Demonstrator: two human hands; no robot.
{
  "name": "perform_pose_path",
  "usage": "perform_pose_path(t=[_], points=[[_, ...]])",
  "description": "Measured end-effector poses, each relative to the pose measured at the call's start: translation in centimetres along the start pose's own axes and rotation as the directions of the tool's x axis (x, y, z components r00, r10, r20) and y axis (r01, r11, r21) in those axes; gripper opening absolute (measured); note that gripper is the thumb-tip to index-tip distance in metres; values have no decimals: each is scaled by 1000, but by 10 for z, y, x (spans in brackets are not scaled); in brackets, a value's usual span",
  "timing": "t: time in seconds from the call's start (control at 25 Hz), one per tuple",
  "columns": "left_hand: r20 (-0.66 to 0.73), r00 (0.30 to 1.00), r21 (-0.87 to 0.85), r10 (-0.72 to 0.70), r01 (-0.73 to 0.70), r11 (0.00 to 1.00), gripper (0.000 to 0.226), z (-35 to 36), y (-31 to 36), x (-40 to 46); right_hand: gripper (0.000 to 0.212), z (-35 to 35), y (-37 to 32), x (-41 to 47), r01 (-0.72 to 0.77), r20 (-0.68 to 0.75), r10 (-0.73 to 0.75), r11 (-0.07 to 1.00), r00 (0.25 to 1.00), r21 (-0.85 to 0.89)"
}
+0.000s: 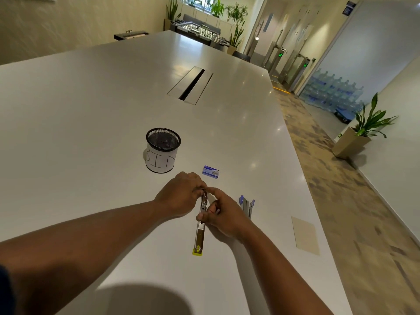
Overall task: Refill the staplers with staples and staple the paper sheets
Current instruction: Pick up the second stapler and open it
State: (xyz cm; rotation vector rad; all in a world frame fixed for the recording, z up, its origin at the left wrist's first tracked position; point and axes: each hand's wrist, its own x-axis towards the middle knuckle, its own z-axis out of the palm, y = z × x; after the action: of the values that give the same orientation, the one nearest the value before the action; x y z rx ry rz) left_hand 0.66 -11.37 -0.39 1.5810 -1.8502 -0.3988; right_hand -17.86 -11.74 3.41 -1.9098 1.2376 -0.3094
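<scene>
A yellow stapler (200,233) lies swung fully open on the white table (91,110), its metal channel facing up and its yellow end toward me. My left hand (179,195) pinches the far end of the channel. My right hand (221,214) grips the stapler's middle from the right, thumb and fingers around it. A blue stapler (247,206) lies just right of my right hand, untouched. A small blue staple box (210,171) sits beyond my hands. A beige paper sheet (305,235) lies near the table's right edge.
A black mesh cup (162,153) wrapped in paper marked "BIN" stands behind and left of my hands. A cable slot (191,85) is set in the table's middle. The table's right edge drops to a carpeted corridor with a potted plant (361,133).
</scene>
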Motion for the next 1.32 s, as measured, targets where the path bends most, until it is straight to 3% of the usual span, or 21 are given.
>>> perform_pose_path(t=[0.32,0.68,0.96,1.16,1.32], points=[[5,1000,-17,-9,9,1000,18,0,1,-3,75,-4,-2,4,-19,21,18,1000,1000,16],[6,1000,-16,-19,19,1000,25,-1,2,-2,53,2,-4,1,-42,-17,42,998,999,47],[-15,999,-58,-47,46,997,22,-1,2,-2,37,16,3,-11,73,-187,-54,993,981,94],[-20,998,-57,-63,62,996,24,1,3,-4,29,38,3,-25,101,-402,-93,995,911,-1],[-34,997,-57,-70,68,996,23,1,2,-4,29,49,4,-30,165,-464,-152,986,873,-14]])
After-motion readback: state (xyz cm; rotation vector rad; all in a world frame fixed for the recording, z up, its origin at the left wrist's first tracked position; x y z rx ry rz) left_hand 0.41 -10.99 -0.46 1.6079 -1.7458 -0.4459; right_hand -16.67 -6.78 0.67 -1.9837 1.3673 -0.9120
